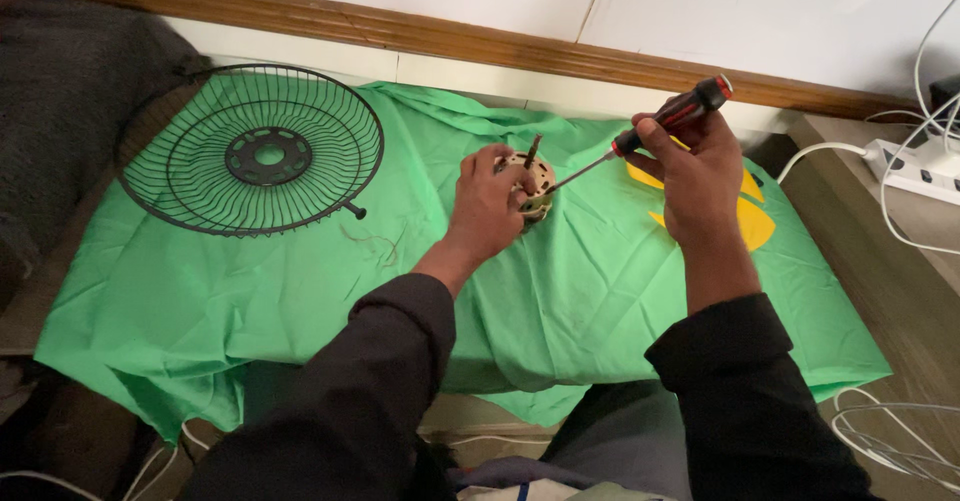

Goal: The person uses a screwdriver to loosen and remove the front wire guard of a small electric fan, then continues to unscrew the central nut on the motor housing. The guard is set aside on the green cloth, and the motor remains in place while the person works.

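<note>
My left hand [487, 206] grips a small round fan motor [534, 183], beige metal with vent holes and a shaft poking up. My right hand [695, 176] holds a screwdriver [668, 119] with a red and black handle. Its thin shaft slants down to the left and its tip touches the motor's side. Both hands hover over a green cloth [250, 291] spread on a low table. Black sleeves cover both forearms.
A black wire fan guard [252, 151] lies on the cloth at the left. A white power strip [915, 169] with white cables sits at the right on a wooden surface. A second wire guard [895, 441] shows at the lower right. A wall with wooden trim runs behind.
</note>
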